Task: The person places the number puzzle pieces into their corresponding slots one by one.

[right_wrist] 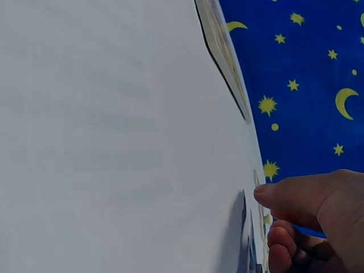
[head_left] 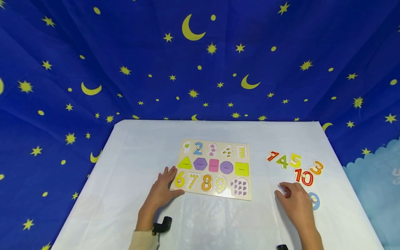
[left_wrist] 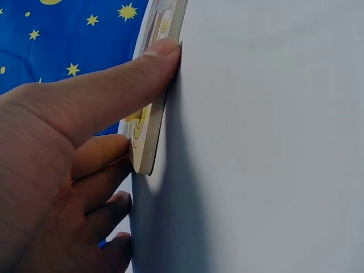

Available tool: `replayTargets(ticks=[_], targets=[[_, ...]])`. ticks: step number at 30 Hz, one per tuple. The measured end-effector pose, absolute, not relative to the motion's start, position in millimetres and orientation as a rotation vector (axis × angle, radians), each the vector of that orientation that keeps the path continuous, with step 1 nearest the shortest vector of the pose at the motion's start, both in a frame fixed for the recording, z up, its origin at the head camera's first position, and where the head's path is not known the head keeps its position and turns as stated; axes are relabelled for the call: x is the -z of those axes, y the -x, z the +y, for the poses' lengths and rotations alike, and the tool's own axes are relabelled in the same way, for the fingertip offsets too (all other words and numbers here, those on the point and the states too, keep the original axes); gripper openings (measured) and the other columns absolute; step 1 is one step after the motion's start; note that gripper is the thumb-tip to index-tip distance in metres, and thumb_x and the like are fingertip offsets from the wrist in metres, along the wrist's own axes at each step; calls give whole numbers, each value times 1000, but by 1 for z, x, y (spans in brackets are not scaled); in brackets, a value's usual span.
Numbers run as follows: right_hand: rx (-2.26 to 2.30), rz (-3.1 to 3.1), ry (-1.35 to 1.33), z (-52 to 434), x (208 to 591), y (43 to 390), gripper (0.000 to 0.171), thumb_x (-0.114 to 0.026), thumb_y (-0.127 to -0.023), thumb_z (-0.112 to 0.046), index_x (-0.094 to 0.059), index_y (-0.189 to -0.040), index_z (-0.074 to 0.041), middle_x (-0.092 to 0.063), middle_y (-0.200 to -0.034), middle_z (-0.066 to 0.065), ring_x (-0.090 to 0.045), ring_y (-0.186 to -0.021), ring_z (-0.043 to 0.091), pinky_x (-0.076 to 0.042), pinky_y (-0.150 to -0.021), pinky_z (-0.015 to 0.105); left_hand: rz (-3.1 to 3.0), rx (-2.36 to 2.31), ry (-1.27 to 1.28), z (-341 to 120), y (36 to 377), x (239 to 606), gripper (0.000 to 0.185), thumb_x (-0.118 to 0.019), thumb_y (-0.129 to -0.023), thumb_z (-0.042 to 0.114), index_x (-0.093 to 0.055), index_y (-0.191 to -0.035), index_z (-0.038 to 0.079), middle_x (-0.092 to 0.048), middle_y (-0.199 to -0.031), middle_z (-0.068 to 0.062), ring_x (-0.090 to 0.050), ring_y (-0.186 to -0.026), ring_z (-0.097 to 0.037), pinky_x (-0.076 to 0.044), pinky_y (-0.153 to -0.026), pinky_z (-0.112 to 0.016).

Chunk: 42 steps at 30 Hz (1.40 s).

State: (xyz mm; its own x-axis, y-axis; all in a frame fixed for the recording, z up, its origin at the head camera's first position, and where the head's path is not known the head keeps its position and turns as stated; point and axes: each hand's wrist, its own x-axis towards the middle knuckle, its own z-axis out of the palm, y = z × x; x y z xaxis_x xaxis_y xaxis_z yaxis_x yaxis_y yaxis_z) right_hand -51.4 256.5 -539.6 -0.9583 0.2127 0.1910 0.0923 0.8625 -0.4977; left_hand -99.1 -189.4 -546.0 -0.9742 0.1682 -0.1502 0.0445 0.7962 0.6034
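The left hand [left_wrist: 51,170] fills the near left of the view. Its thumb lies stretched out, the tip pressed against the near edge of the puzzle board [left_wrist: 149,136], which rests flat on the white worktop [left_wrist: 261,142]. The other fingers [left_wrist: 99,156] meet the board's corner and side edge. A yellow piece shows on the board's face. Beyond it hangs a blue cloth with yellow stars [left_wrist: 68,40].

Bare tablecloth [head_left: 262,166] between puzzle board [head_left: 215,168] and loose numbers [head_left: 297,166].
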Motion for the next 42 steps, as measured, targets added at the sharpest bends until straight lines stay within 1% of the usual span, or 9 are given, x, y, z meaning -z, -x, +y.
replayTargets(ticks=[3,8,16,20,23,28,30,35,42], targets=[[-725,-2798,284,260,539,50,30,-80,-74,-14,-71,-100,-2,-55,-79,5,-48,-68,18,-34,-59,33,2794,-922,-162,-189,99,546,94,-82,-74,39,-33,-150,11,-26,-156,0,-10,-145,-22,-10,-116,-50],[-715,-2821,392,267,536,48,31,-78,-77,-14,-70,-104,0,-55,-81,7,-49,-71,21,-33,-62,36,2811,-923,-189,-189,99,546,94,-82,-74,38,-33,-149,9,-27,-155,-1,-12,-145,-24,-9,-116,-48],[-723,-2861,573,283,534,43,32,-75,-78,-11,-68,-106,5,-54,-85,11,-50,-77,26,-35,-65,41,2804,-931,-205,-188,99,544,94,-82,-74,37,-33,-149,8,-27,-155,-4,-11,-145,-25,-8,-116,-48],[-754,-2899,684,290,534,42,36,-74,-81,-12,-65,-110,7,-51,-89,13,-48,-80,29,-35,-69,45,2806,-929,-198,-188,99,544,95,-82,-74,37,-33,-150,9,-26,-156,-4,-11,-145,-25,-9,-116,-49],[-800,-2912,726,295,535,41,38,-73,-83,-16,-65,-113,5,-51,-91,14,-47,-81,29,-35,-69,45,2804,-933,-192,-187,99,545,95,-83,-74,37,-33,-150,9,-26,-156,-4,-10,-145,-25,-9,-116,-50],[-854,-2893,766,301,538,38,37,-73,-84,-20,-67,-112,3,-54,-90,13,-49,-80,27,-35,-63,37,2787,-940,-178,-186,99,545,95,-82,-74,38,-32,-150,10,-24,-156,-4,-9,-145,-24,-10,-115,-52],[-867,-2896,795,301,539,37,37,-72,-85,-20,-66,-112,4,-54,-91,13,-49,-81,27,-36,-63,35,2786,-944,-174,-187,99,545,95,-82,-74,38,-32,-150,10,-25,-156,-4,-9,-145,-25,-10,-115,-52],[-878,-2885,796,300,541,36,33,-69,-88,-17,-66,-111,6,-57,-90,14,-50,-81,27,-39,-63,36,2790,-952,-170,-189,98,546,95,-82,-74,38,-32,-150,10,-25,-156,-5,-10,-145,-25,-10,-115,-52],[-843,-2868,734,298,541,35,30,-69,-88,-14,-67,-108,8,-58,-86,15,-51,-77,27,-39,-62,37,2785,-950,-154,-189,100,547,96,-82,-74,39,-31,-151,11,-24,-156,-4,-9,-145,-24,-11,-114,-55]])
